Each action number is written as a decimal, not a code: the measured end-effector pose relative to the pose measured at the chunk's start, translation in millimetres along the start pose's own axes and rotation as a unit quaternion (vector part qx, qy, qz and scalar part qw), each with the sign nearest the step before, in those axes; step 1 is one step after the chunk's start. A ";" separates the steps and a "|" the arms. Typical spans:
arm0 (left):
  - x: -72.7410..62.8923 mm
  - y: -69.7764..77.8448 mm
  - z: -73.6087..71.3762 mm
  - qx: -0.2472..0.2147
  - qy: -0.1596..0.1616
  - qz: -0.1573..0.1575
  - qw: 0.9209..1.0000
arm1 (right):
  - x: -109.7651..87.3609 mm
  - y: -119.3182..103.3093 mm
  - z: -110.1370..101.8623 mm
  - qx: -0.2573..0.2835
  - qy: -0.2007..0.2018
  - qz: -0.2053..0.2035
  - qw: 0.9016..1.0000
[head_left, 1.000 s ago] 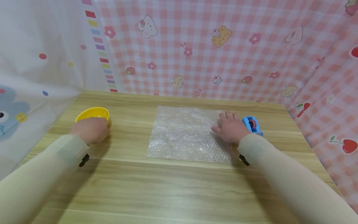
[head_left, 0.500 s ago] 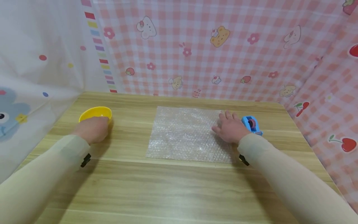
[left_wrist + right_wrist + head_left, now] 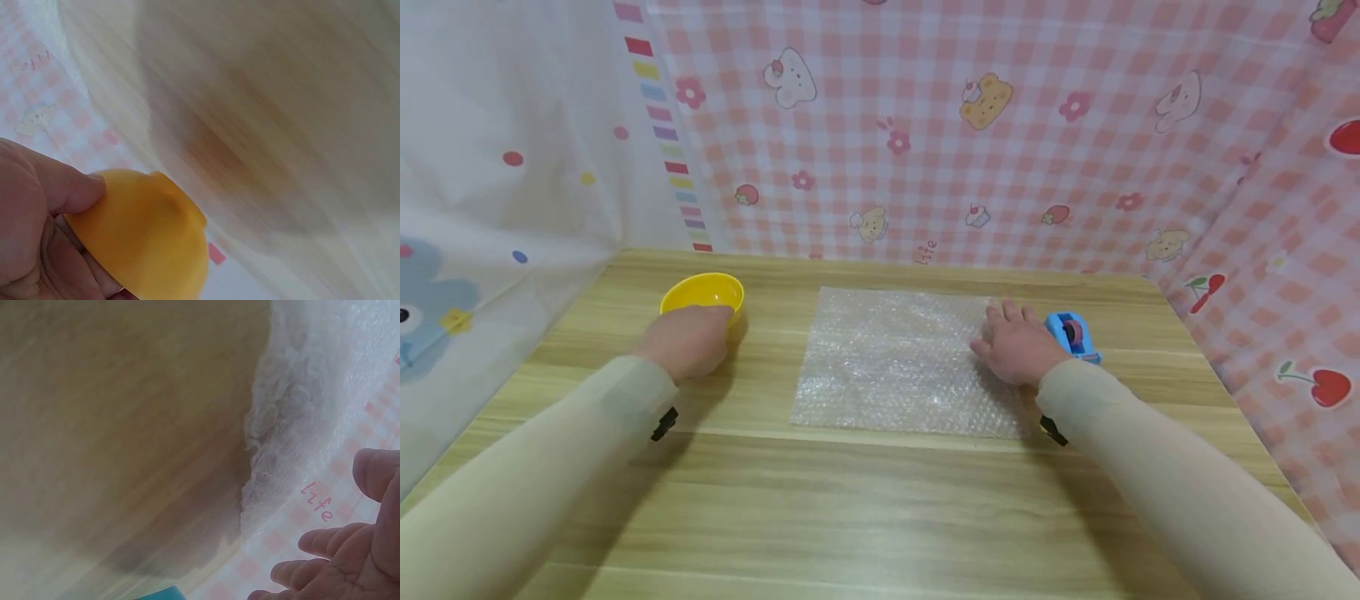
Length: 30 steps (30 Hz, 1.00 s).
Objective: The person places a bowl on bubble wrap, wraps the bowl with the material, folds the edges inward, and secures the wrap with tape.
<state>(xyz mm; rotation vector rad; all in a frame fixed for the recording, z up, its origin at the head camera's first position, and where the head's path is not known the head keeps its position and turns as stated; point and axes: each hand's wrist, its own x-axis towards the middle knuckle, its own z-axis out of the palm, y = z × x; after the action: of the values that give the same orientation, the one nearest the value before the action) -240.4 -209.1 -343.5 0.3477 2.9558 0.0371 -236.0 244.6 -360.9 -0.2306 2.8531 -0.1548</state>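
Observation:
My left hand [image 3: 687, 342] grips the near rim of a yellow bowl [image 3: 702, 288]. In the left wrist view the thumb presses on the bowl's outer wall, its foot ring shows, and the bowl [image 3: 147, 231] is held up off the wood. To the right lies a flat sheet of clear bubble wrap [image 3: 887, 367]. Over that sheet's right part is my right hand [image 3: 1018, 346], fingers spread and holding nothing; whether it touches the sheet I cannot tell. The right wrist view shows those fingers loosely extended near the bubble wrap [image 3: 281, 431].
A blue tape dispenser [image 3: 1073, 336] with a pink roll stands just right of my right hand. The wooden table [image 3: 865, 517] is walled by a pink checked curtain [image 3: 880, 125] behind and at the right, and a white patterned one [image 3: 527, 108] at the left.
My left hand has carried the yellow bowl to the right, toward the bubble wrap. The right hand has stayed where it was over the sheet.

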 end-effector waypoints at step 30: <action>40.4 144.0 5.3 -0.003 0.006 0.138 0.990 | -3.8 -4.0 0.6 -0.005 -0.009 0.004 1.000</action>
<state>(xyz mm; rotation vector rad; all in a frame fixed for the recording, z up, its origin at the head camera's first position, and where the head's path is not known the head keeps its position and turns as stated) -245.4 -59.6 -348.9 0.7544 2.8953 0.0822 -231.7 241.2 -360.0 -0.2220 2.8369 -0.1370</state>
